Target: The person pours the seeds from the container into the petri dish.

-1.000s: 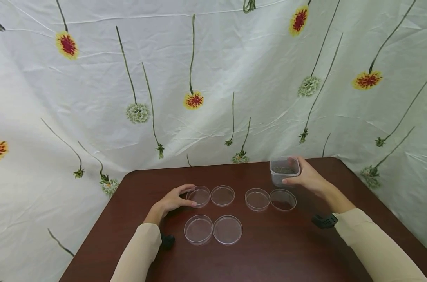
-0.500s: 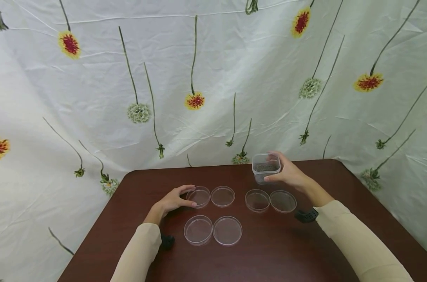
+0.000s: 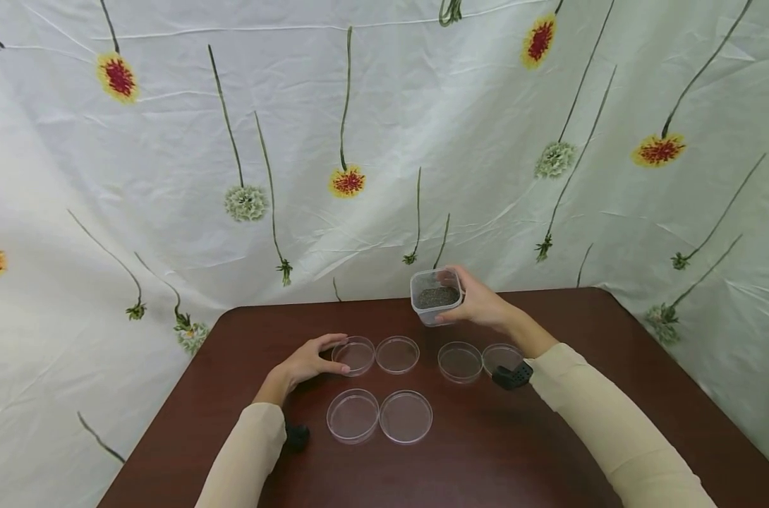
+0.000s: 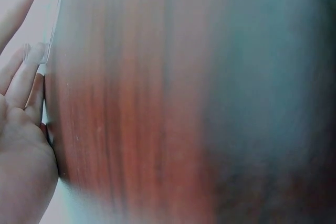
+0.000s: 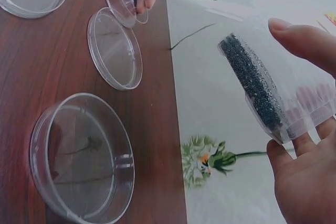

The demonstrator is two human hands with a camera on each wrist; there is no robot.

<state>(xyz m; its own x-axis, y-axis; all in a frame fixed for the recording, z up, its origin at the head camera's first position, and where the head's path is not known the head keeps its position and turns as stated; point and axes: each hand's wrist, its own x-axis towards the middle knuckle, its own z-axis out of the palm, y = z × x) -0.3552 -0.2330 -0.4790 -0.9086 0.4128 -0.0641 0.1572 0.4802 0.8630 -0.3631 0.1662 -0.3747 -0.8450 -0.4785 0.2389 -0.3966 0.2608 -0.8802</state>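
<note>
One broad flowered cloth (image 3: pixel 295 141) hangs behind the brown table (image 3: pixel 518 451). Above the table's far edge, the right hand (image 3: pixel 476 302) is half closed, thumb and fingers curved around the sides of a clear tub (image 3: pixel 430 315), held up and slightly tilted. On the table's far left part, the left hand (image 3: pixel 305 361) has thumb and fingers spread around one dish (image 3: pixel 356 356). The tub looks like thin plastic, probably light, bendy and rather slippery; opposite walls below its rim seem the surest hold. Five other dishes (image 3: pixel 406 418) lie on the table, seemingly stiff and brittle, best taken by the rim. The tub's dark grains (image 5: pixel 252 82) look dry, loose and apt to slide.
</note>
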